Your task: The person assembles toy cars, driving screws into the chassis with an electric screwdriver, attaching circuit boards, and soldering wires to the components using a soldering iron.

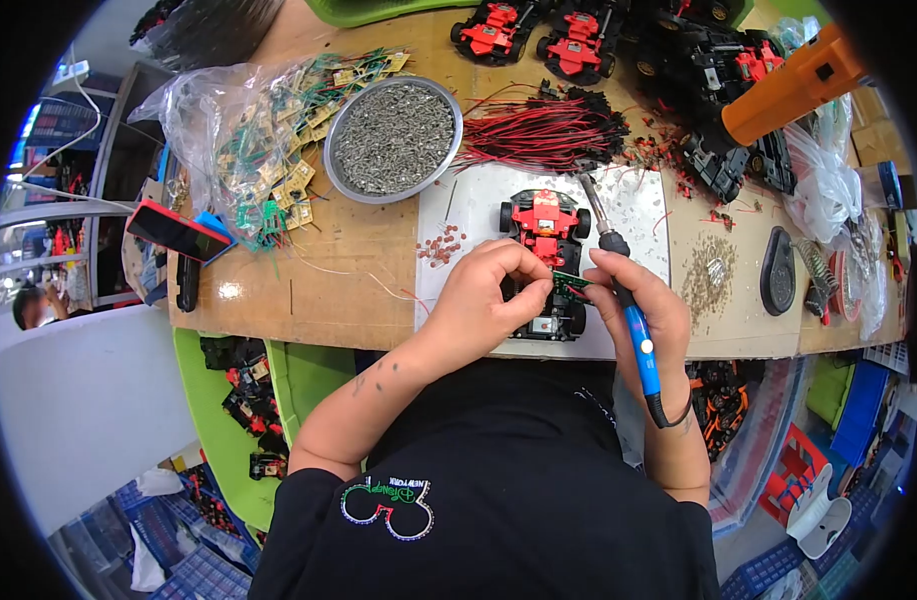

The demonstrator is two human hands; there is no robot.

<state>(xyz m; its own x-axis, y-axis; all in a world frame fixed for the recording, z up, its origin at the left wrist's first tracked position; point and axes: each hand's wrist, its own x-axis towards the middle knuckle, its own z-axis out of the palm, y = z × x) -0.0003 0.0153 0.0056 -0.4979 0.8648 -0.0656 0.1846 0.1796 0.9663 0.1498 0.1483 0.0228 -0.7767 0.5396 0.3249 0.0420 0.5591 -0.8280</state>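
A small green circuit board [571,284], pinched between two bare hands, lies above the near half of a red-and-black toy car chassis [549,225]. The left hand [494,300] is narrowed, thumb and forefinger meeting at the board's left edge. The right hand [654,305] is closed around a blue-handled soldering iron [643,345], its fingertips also at the board's right side; the metal tip points to the far side, away from the board. The board is judged light and stiff, with fragile joints and thin leads, and is best taken by its edges; the chassis, probably hard plastic, suits a hold along its sides. The iron calls for a hold on the handle only.

The chassis rests on a white sheet [629,215] on a brown worktable [359,270]. Beyond it lie red and black wires [539,135]; to the far left stands a round bowl [329,150] of small metal parts, beside bagged circuit boards [294,195]. Further chassis [494,35] occupy the far edge, and an orange object [794,88] stands at far right. A green crate [194,395] sits below the table at left.
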